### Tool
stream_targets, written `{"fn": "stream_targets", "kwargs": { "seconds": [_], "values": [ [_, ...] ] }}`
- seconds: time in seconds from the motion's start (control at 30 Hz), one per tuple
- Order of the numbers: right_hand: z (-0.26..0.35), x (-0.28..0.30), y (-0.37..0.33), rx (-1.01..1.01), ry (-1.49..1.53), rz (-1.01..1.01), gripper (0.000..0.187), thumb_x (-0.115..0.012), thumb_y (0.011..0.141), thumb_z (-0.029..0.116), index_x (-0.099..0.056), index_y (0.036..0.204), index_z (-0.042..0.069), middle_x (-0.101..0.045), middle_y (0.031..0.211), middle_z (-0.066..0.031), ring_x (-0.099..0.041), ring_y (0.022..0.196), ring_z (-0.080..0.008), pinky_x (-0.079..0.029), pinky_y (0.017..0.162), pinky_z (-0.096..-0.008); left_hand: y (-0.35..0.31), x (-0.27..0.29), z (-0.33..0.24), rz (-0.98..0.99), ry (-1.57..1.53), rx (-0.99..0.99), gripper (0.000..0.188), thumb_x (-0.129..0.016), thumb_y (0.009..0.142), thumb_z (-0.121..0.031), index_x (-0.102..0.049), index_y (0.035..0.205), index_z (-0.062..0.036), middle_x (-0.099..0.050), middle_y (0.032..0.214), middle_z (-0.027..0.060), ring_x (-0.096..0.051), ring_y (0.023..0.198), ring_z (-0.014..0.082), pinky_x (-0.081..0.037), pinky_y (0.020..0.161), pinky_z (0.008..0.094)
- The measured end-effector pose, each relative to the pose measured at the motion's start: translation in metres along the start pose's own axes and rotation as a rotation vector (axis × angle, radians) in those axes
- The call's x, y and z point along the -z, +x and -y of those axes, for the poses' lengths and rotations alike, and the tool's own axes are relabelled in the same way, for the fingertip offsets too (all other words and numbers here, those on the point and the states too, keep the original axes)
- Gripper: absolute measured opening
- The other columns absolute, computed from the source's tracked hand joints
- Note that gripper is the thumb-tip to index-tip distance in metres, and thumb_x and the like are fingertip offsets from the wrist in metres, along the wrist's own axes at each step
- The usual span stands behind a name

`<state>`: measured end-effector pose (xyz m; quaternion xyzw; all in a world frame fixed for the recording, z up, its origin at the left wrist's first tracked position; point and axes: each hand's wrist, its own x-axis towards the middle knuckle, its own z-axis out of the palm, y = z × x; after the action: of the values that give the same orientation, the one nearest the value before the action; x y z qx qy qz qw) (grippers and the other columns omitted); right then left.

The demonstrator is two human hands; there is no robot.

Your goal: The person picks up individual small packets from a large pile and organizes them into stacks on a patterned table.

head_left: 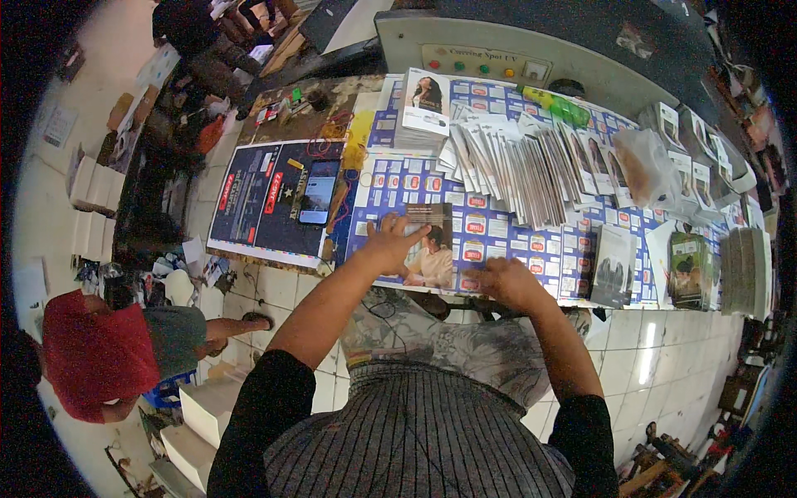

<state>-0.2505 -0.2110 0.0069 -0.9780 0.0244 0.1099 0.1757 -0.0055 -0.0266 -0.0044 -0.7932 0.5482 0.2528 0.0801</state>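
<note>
My left hand (392, 246) lies over the left side of a small booklet (436, 261) with a person's photo on its cover. Its fingers are spread on the booklet, which rests flat on printed blue sheets (498, 228). To the right of the booklet, my right hand (512, 284) is low over the sheets near the table's front edge, its fingers bent together. Whether anything is between them cannot be made out. Beyond my hands, a long fanned row of booklets (531, 174) leans across the table, beside an upright-looking white stack (425, 112) with a photo cover.
A phone (318, 195) lies on dark printed sheets (249, 203) at the left. Grey booklets (614, 266), green-covered booklets (691, 270) and a plastic bag (646, 166) are to the right. A machine panel with buttons (465, 62) borders the back. Another person in red (95, 357) is at the left.
</note>
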Motion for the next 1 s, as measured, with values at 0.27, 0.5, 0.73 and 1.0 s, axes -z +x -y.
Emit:
{"fn": "stream_targets", "kwargs": {
  "seconds": [0.27,0.5,0.73,1.0],
  "values": [
    [-0.018,-0.030,-0.010,-0.409,-0.009,-0.549,0.056,-0.069,0.087,0.023,-0.053,0.138,0.004,-0.058,0.128,-0.0236,-0.057,0.116,-0.0396,-0.048,0.099,-0.0478,-0.012,-0.025,0.027,-0.109,-0.102,-0.079,0.116,-0.086,0.067,-0.047,-0.019,0.160,-0.0253,-0.015,0.165,0.0106,-0.007,0.153,0.0377,-0.013,0.116,0.0667],
    [0.048,-0.047,0.090,-0.459,1.430,-0.621,0.089,-0.082,0.079,0.017,-0.029,0.146,-0.009,-0.063,0.123,-0.0220,-0.066,0.101,-0.0290,-0.054,0.089,-0.0365,-0.017,-0.038,0.034,-0.190,-0.210,-0.139,0.101,-0.081,0.075,-0.041,-0.027,0.158,-0.0200,-0.014,0.168,0.0059,-0.006,0.155,0.0284,-0.006,0.119,0.0587],
    [0.058,-0.024,0.064,-0.361,1.130,-0.592,0.024,-0.060,0.092,0.013,-0.062,0.113,0.002,-0.067,0.094,-0.0228,-0.067,0.085,-0.0414,-0.055,0.081,-0.0458,-0.022,-0.051,0.035,-0.323,-0.253,-0.161,0.109,-0.079,0.073,-0.058,-0.027,0.157,-0.0127,-0.016,0.166,0.0111,-0.009,0.155,0.0282,-0.003,0.120,0.0579],
    [-0.060,0.076,-0.010,-0.779,0.029,-0.824,0.046,-0.055,0.088,0.005,-0.060,0.134,0.013,-0.065,0.108,-0.0202,-0.062,0.098,-0.0399,-0.051,0.084,-0.0501,-0.021,-0.053,0.026,-0.409,-0.048,-0.086,0.103,-0.062,0.078,-0.077,-0.034,0.154,-0.0134,-0.020,0.163,0.0149,-0.013,0.153,0.0278,-0.008,0.119,0.0586]
  ]
}}
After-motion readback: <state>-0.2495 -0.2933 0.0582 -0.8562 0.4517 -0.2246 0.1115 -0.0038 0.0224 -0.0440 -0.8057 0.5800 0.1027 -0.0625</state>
